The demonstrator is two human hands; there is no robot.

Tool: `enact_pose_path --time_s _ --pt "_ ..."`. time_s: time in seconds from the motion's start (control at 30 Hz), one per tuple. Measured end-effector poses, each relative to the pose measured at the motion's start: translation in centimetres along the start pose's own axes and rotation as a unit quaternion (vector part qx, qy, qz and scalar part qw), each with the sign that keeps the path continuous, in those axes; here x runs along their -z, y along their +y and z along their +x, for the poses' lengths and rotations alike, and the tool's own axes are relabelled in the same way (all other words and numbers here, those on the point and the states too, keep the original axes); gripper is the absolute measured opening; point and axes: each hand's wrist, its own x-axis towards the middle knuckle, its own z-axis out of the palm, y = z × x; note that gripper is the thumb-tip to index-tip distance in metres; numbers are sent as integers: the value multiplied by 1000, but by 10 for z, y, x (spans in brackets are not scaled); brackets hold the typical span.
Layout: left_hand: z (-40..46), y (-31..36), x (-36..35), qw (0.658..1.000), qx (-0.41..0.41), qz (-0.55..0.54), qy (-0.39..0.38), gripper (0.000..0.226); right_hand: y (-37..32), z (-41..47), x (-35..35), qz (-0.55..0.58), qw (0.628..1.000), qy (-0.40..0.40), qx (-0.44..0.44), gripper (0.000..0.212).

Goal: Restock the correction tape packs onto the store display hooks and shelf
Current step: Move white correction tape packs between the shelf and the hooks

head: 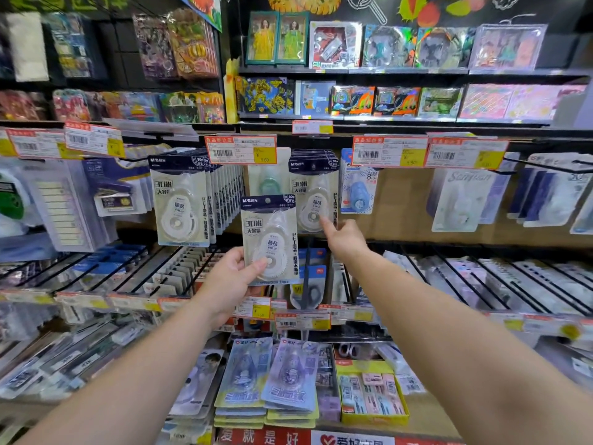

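Note:
My left hand [229,277] grips a correction tape pack [269,232] by its lower left edge, holding it upright in front of the display. The pack has a dark header and a white tape dispenser under clear plastic. My right hand [345,237] reaches forward with the index finger extended, its tip touching the lower part of a matching hanging pack [313,191]. A full row of the same packs [183,200] hangs on a hook to the left. Between the two hooks hangs a pack with a green dispenser [268,178].
Price tags [240,149] hang at the hook ends above the packs. A blue tape pack [359,191] hangs to the right. Black wire dividers [481,284] hold stationery on the sloped shelf below. A yellow box [373,391] and stacked blue packs [266,377] lie on the bottom shelf.

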Motion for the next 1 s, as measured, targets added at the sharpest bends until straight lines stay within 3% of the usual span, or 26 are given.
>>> enact_pose_path --time_s 0.13,0.23,0.33,0.47,0.57,0.77,1.0 --pt "-1 1 -5 1000 -2 2 -4 34 12 -23 7 12 997 69 37 48" --pt "-3 6 -13 1000 -2 -6 -8 25 14 -53 12 55 995 -34 80 42" --pt "-6 13 -26 1000 1 -19 -19 25 15 -78 11 -12 987 -109 120 39" --pt "-13 19 -38 999 -19 11 -27 33 18 -89 10 -86 986 -33 141 36" --pt "-16 23 -39 993 -55 103 -24 33 17 -97 15 -87 985 -5 148 27" --pt "-21 46 -39 947 -132 294 12 38 6 -105 20 -58 982 41 174 23" --pt "-15 57 -44 934 -145 326 8 41 -3 -105 28 -67 979 61 181 29"
